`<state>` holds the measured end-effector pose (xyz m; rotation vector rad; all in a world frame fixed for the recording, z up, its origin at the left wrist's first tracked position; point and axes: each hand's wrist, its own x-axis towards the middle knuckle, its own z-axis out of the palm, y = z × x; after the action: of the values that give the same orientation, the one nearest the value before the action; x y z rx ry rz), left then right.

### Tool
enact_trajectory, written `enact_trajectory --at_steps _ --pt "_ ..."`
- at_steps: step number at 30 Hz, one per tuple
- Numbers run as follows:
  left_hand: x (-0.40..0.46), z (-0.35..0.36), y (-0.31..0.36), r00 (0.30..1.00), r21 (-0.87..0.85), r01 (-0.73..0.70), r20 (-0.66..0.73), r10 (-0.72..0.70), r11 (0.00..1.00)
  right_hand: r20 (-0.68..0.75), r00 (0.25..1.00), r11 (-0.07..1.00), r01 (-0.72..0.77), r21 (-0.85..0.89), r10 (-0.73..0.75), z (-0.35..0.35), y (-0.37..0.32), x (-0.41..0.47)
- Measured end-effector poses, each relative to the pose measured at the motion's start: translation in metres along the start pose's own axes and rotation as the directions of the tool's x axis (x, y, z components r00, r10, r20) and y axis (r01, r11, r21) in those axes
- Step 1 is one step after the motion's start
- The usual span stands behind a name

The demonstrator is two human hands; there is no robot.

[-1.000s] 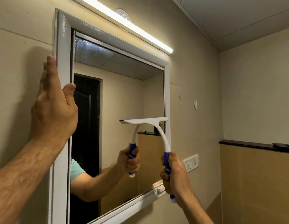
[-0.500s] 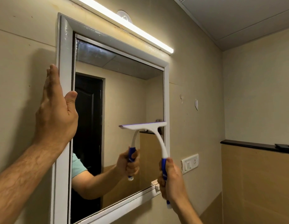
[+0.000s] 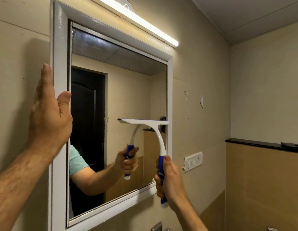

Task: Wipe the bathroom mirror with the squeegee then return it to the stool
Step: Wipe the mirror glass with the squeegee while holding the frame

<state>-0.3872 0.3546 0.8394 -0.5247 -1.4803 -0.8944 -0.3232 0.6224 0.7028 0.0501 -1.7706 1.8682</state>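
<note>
The mirror [image 3: 128, 90] hangs on the wall in a white frame [image 3: 59, 64]. A squeegee [image 3: 145, 122] with a white head and neck and a blue handle has its blade lying level against the lower right part of the glass, its right end at the frame. My right hand [image 3: 170, 180] is closed around the blue handle, below the mirror's bottom right corner. My left hand [image 3: 48, 114] rests flat against the frame's left side, fingers straight and thumb on the frame's face, holding nothing. The glass reflects the hand and squeegee. No stool is in view.
A lit tube light [image 3: 136, 19] runs above the mirror. A white switch plate [image 3: 193, 161] sits on the wall right of my right hand. A black ledge [image 3: 261, 145] with a dark flat object [image 3: 291, 145] crosses the right wall. Metal tap parts [image 3: 156, 227] show at the bottom edge.
The squeegee blade has slid slightly down the glass with my right hand. My left hand sits a little lower along the frame. The view has shifted slightly.
</note>
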Motion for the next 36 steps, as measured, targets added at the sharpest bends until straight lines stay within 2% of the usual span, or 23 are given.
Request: enact_trajectory --at_steps 6,8,13,15,17,20,24,27,33,36 --pt "-0.013 0.0 0.001 1.0 -0.013 0.028 -0.005 -0.028 1.0 -0.054 0.976 0.975 -0.206 0.083 0.21 -0.014 0.053 -0.032" --pt "-0.018 -0.001 0.004 0.999 -0.004 0.033 -0.011 -0.033 0.999 -0.053 0.985 0.985 -0.165 0.048 0.167 -0.018 0.054 -0.037" --pt "-0.018 -0.001 -0.007 0.996 -0.051 0.086 -0.011 -0.086 0.995 -0.056 0.992 0.991 0.108 -0.078 -0.112 -0.008 -0.001 0.0" --pt "-0.018 -0.004 -0.012 0.999 0.073 0.032 -0.017 -0.03 0.997 -0.037 0.985 0.982 0.165 -0.097 -0.169 -0.002 -0.023 0.019" --pt "-0.02 -0.005 -0.009 0.999 0.155 0.029 -0.026 -0.025 0.987 -0.026 0.983 0.979 0.18 -0.095 -0.184 0.0 -0.028 0.029" --pt "-0.021 -0.006 -0.002 0.998 0.126 0.052 -0.042 -0.047 0.991 0.001 0.987 0.983 0.162 -0.091 -0.163 -0.003 -0.003 0.019" --pt "-0.023 -0.004 0.003 0.999 0.125 0.014 -0.051 -0.008 0.992 0.029 0.999 0.999 0.038 -0.019 -0.038 -0.019 0.053 -0.015" --pt "-0.025 -0.002 0.007 0.997 0.095 0.055 -0.062 -0.049 0.994 0.031 0.998 0.999 -0.053 -0.013 0.053 -0.026 0.069 -0.036" --pt "-0.028 -0.006 0.016 0.995 0.086 0.079 -0.068 -0.073 0.993 -0.01 0.995 0.99 0.099 -0.102 -0.101 -0.02 0.024 -0.012" --pt "-0.029 -0.006 0.015 0.996 0.077 0.075 -0.06 -0.07 0.994 0.029 0.998 0.996 0.061 -0.064 -0.06 -0.018 0.015 -0.007"
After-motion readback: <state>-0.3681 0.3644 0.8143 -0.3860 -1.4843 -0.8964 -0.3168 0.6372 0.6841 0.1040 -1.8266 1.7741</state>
